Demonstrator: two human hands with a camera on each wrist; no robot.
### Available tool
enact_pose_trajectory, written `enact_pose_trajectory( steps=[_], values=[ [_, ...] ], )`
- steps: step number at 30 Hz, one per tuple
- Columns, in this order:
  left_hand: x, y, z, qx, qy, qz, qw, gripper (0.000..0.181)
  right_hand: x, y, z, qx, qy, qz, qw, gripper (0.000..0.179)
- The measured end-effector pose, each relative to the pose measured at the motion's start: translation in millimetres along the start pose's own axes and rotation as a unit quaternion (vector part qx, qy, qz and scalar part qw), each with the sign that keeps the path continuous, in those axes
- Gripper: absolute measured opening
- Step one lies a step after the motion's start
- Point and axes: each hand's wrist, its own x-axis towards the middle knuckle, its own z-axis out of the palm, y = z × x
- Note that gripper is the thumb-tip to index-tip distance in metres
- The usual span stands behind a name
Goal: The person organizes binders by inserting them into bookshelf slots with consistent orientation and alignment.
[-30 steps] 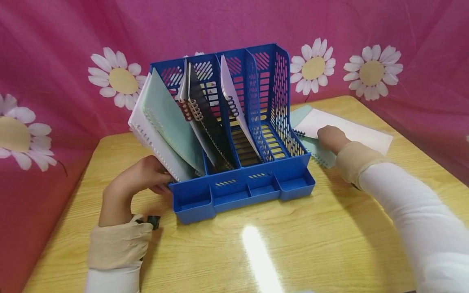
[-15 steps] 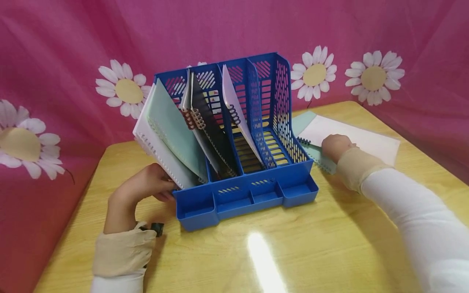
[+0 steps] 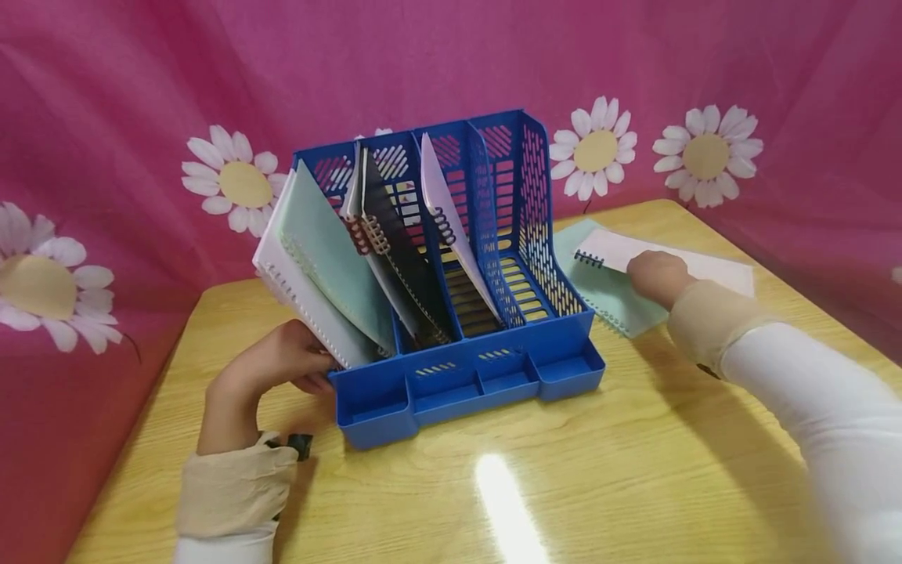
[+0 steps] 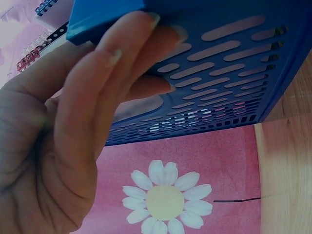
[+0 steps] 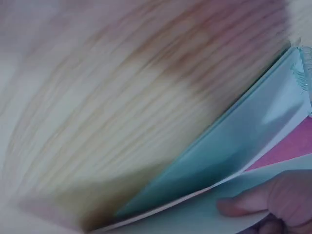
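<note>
A blue desk file organizer (image 3: 458, 359) stands on the table with notebooks upright in its compartments. My left hand (image 3: 282, 356) grips its front left edge; in the left wrist view, curled fingers (image 4: 80, 102) lie against the slotted side wall. To the right of the organizer, my right hand (image 3: 658, 278) holds a pale pink spiral notebook (image 3: 719, 270) by its near edge, tilted above a green spiral notebook (image 3: 620, 305). The thumb (image 5: 243, 202) presses on the pale notebook's cover in the right wrist view, and the green notebook (image 5: 234, 131) lies beyond it.
White and light green notebooks (image 3: 338, 258) lean in the leftmost compartment. A black notebook (image 3: 402, 266) and a pink one (image 3: 454, 211) stand in the middle ones. Small trays (image 3: 451, 392) run along the organizer's front. A pink daisy curtain (image 3: 451, 55) hangs behind the table.
My right hand has moved slightly right, tilting up the near edge of the pale pink notebook; more of the green notebook shows. My left hand keeps its grip on the organizer.
</note>
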Motion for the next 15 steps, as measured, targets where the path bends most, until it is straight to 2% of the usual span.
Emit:
enact_pose_trajectory(
  steps=[4, 10, 15],
  values=[
    [0.9, -1.2, 0.2, 0.002, -0.006, -0.003, 1.0000, 0.035, 8.0, 4.5, -2.4, -0.032, -0.016, -0.014, 0.9993, 0.013],
    [1.8, -1.6, 0.2, 0.004, -0.008, -0.001, 1.0000, 0.033, 6.0, 3.5, -19.4, -0.046, 0.041, -0.053, 0.9967, 0.009],
    [0.5, -0.7, -0.9, -0.006, -0.005, 0.001, 1.0000, 0.035, 10.8, 4.8, -45.0, -0.033, 0.046, -0.038, 0.9977, 0.008]
  ],
)
